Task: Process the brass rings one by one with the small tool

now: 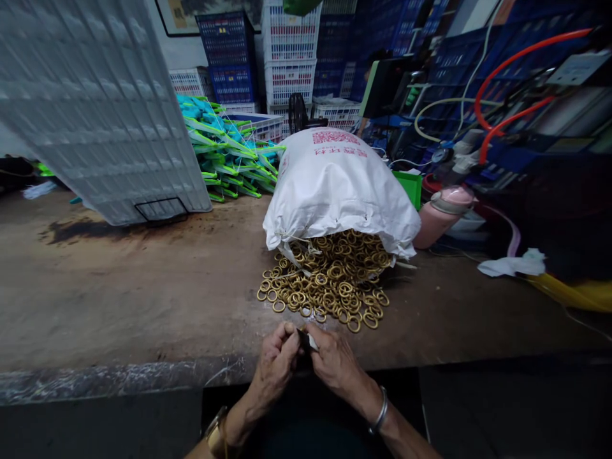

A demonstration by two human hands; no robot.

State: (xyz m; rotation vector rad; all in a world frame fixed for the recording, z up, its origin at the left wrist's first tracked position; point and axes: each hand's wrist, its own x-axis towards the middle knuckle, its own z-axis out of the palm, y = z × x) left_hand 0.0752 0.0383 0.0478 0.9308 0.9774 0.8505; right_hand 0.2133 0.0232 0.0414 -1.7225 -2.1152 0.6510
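Observation:
At the table's front edge my left hand [276, 357] and my right hand [337, 360] meet, both closed with fingers pinched. Between them shows a small dark piece with a white part [312, 343], its kind too small to make out. The right fingers press on it; whether the left ones hold it too is partly hidden. Just beyond my fingertips lies a spread of brass-coloured rings [329, 287]. They spill from the mouth of a white woven sack [335, 185] with red print, lying on its side.
On the wooden table [119, 306], a tall translucent ribbed panel [105, 115] leans at left. Green and turquoise plastic pieces [229, 153] are heaped behind it. A pink bottle [444, 213], white tissue [514, 262] and orange hoses [488, 95] are at right. Crates [291, 51] stand stacked behind.

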